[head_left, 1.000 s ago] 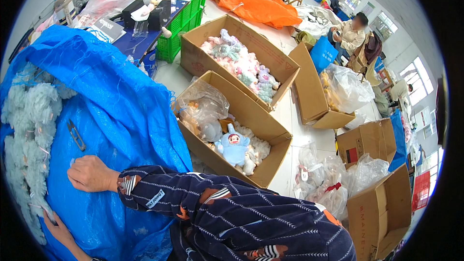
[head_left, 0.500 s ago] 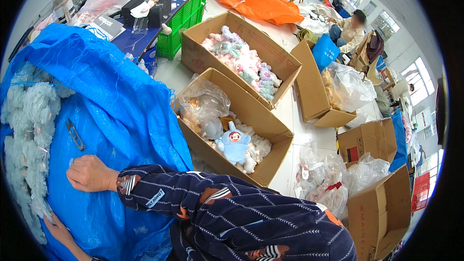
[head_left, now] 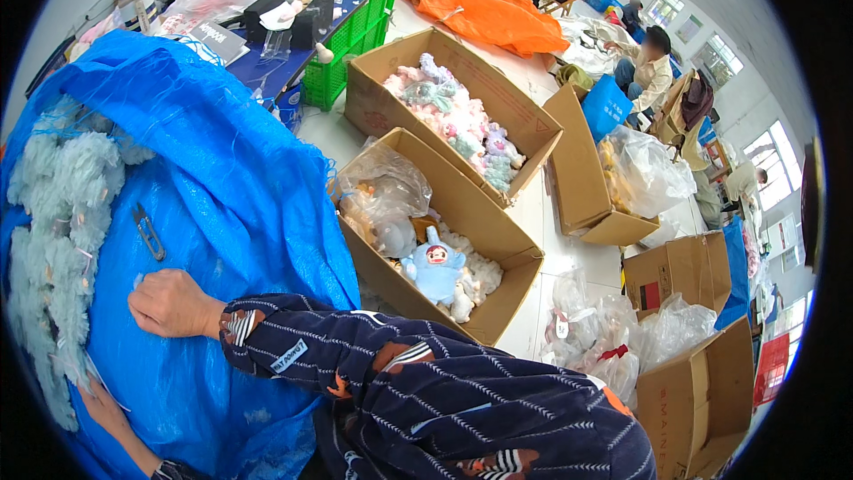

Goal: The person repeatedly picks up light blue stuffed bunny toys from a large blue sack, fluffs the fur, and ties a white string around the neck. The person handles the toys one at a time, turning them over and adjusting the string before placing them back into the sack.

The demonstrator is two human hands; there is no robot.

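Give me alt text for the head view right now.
A person's curled right hand is over a blue plastic sheet, the left hand by pale fluffy material. Snips lie on the sheet; open cardboard boxes of soft toys stand to the right.

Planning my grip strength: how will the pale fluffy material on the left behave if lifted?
The pale fluffy material is probably light for its size, since its pile looks airy. It likely flops and squashes, lying in shaggy, uneven clumps. Clumps may drag together, as they look bunched.
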